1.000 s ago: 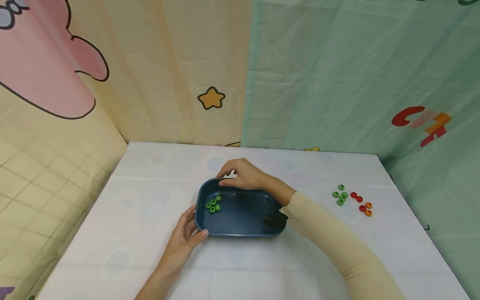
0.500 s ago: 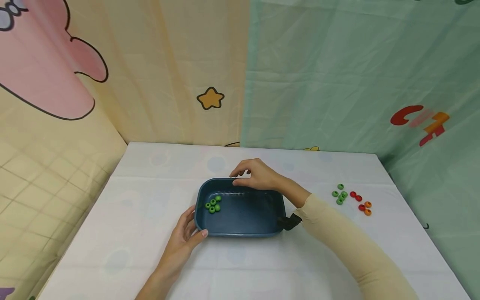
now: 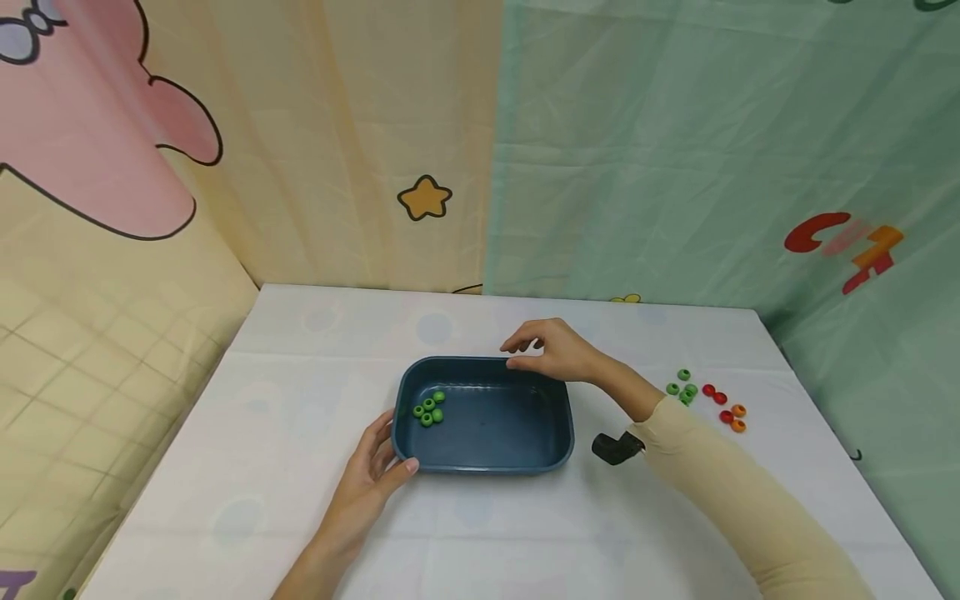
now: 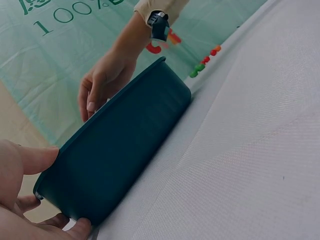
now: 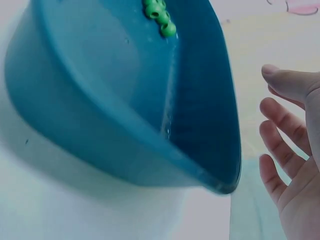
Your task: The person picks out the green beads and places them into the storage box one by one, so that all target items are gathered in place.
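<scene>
A dark blue rectangular tray (image 3: 502,425) sits on the white-covered table. Several green beads (image 3: 427,410) lie grouped inside it near its left end. My left hand (image 3: 363,471) grips the tray's near left corner, with the thumb by the rim and the fingers along the outer wall. Over the far rim, toward the right corner, hovers my right hand (image 3: 558,350). Its fingers are loosely bent and hold nothing. In the right wrist view, a gap shows between that hand (image 5: 295,130) and the tray wall (image 5: 207,95).
Right of the tray, loose green beads (image 3: 688,390), red beads (image 3: 720,397) and orange beads (image 3: 738,426) lie on the table (image 3: 300,400). A black wrist camera (image 3: 617,449) juts from the right sleeve. Patterned curtains (image 3: 675,150) hang behind the table.
My right hand has moved rightward along the tray's far rim, from left of its middle toward the right corner. The left hand, the tray and the beads have stayed in place.
</scene>
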A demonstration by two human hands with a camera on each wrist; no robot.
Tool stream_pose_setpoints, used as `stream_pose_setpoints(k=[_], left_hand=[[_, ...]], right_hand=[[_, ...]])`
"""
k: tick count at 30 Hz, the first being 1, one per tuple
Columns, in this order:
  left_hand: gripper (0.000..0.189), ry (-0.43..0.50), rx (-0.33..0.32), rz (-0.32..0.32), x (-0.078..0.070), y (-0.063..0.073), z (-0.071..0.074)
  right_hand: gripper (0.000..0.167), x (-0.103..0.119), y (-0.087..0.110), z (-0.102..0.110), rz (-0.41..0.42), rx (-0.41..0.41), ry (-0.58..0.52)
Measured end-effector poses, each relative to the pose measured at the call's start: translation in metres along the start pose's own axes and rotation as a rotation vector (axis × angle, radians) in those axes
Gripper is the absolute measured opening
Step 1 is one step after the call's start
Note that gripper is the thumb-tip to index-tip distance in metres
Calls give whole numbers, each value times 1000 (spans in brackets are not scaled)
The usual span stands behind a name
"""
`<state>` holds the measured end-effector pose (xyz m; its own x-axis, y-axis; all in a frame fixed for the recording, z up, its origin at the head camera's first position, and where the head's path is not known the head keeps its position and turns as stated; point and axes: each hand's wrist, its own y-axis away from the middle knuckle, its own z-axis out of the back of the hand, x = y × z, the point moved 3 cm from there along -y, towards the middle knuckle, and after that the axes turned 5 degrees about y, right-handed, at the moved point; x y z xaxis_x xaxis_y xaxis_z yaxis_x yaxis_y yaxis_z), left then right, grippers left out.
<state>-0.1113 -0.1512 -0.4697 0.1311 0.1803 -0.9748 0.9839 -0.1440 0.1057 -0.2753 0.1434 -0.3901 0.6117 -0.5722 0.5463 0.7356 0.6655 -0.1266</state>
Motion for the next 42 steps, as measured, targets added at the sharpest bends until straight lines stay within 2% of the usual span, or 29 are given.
stream_pose_setpoints(k=[9, 19, 30, 42], left_hand=[[79, 4, -6, 19, 0, 0, -1], [79, 2, -16, 23, 1, 1, 0], [78, 10, -4, 15, -3, 0, -4], [80, -2, -14, 21, -3, 1, -4]], right_hand=[[26, -18, 23, 14, -64, -41, -30], [28, -39, 51, 33, -131, -129, 2], [33, -78, 94, 55, -328, -211, 26], [36, -112, 146, 73, -470, -254, 65]])
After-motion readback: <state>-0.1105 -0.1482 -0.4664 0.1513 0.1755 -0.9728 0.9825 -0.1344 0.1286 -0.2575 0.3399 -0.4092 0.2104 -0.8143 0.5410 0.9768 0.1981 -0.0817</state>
